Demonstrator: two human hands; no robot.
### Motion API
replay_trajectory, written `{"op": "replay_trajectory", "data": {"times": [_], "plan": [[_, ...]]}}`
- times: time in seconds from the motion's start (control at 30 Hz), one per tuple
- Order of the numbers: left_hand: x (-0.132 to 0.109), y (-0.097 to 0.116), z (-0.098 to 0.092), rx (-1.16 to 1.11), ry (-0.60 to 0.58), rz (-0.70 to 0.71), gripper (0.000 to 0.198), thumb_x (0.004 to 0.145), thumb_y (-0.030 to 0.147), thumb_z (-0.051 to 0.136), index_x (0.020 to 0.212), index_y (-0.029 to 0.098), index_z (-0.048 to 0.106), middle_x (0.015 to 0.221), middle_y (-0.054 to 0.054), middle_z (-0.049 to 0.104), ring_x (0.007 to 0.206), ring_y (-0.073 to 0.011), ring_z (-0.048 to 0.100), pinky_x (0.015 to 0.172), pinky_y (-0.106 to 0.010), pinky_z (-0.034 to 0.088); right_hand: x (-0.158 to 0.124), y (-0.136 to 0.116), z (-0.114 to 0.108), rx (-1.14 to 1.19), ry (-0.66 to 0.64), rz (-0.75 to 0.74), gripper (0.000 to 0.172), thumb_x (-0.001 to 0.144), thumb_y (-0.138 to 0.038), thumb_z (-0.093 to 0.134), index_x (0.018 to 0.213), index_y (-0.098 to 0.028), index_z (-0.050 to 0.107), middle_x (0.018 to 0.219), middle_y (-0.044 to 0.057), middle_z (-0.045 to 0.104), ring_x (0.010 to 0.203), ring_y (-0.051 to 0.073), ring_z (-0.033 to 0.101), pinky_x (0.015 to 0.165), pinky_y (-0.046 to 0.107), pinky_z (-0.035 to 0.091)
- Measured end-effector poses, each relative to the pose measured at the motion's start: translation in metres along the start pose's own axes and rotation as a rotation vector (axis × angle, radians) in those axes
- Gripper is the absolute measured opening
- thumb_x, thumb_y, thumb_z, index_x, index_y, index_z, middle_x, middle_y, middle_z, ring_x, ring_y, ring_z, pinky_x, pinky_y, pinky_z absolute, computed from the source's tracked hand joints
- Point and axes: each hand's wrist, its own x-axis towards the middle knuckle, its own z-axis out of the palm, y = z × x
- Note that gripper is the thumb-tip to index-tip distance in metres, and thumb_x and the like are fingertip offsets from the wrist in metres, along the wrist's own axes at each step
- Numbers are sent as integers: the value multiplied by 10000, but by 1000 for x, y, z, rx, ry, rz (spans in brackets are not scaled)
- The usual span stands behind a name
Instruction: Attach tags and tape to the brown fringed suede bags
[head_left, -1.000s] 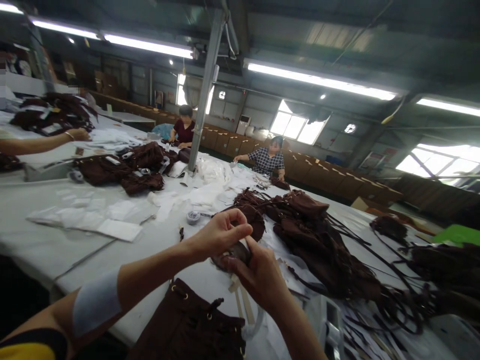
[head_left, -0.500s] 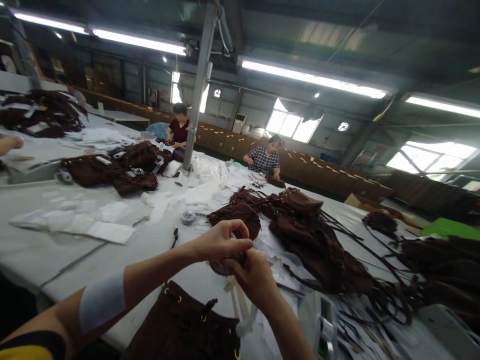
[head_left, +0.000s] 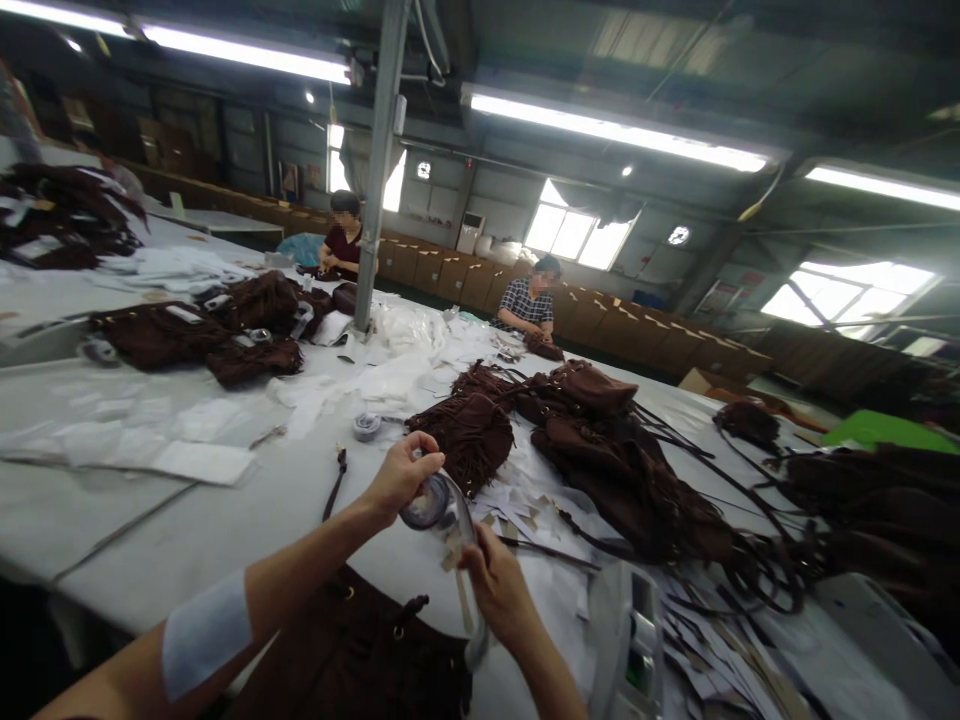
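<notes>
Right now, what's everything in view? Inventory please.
Table: one, white, throughout
Near coil: one, grey, lower centre
Strip: one, grey, beside near coil
Loose coil: one, grey, farther back
Near bag: one, brown, bottom centre
Other bags: several, brown, both sides
Scraps: many, mostly white, scattered
Boxy items: two, grey, lower right
Flat object: one, green, right edge
Post: one, grey, left
Co-workers: at least two, red and checked tops, beyond
Cartons: many, brown, far side
Windows: several, bright, behind
Tube lights: four, white, overhead
Left hand: one, bare, on near coil
Right hand: one, bare, on strip
</notes>
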Motion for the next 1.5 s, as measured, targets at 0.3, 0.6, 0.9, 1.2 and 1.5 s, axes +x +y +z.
{"op": "replay_trajectory", "data": {"times": [0.3, 0.6, 0.9, 1.2, 1.5], "plan": [[-2, -5, 24, -43, 30, 34, 337, 727, 458, 611, 824, 230, 383, 482, 129, 354, 316, -40, 253, 311, -147, 166, 25, -31, 18, 90, 188, -8, 519, 894, -606, 321, 902, -166, 595, 743, 47, 646, 687, 188, 610, 615, 259, 428], [-18, 3, -2, 551, -457, -41, 291, 715, 444, 670, 828, 182, 614, 556, 51, 552, 510, -119, 490, 476, -205, 334, 4, -28, 8, -548, -135, -93, 360, 892, -472, 457, 871, -163, 641, 719, 103, 712, 644, 243, 658, 534, 278, 333], [-15, -26, 13, 154, -78, -31, 380, 726, 533, 628, 728, 176, 497, 573, 73, 442, 446, -69, 384, 416, -174, 314, 5, -27, 19, -120, 81, 85, 394, 803, -563, 566, 845, -176, 631, 661, 6, 649, 590, 151, 580, 530, 223, 357], [-13, -35, -24, 593, -571, -62, 370, 771, 529, 593, 890, 181, 628, 732, 6, 603, 649, -136, 525, 566, -204, 393, -15, 4, 39, -324, -154, 86, 289, 828, -449, 571, 859, -176, 661, 719, 61, 691, 681, 213, 637, 572, 257, 380], [-7, -47, -31, 427, -376, -297, 404, 732, 554, 614, 851, 185, 504, 480, 121, 321, 354, -47, 281, 357, -151, 221, 3, 22, -70, 12, 303, 163, 600, 894, -600, 302, 1131, -135, 598, 836, 77, 686, 754, 177, 624, 706, 298, 469]]}}
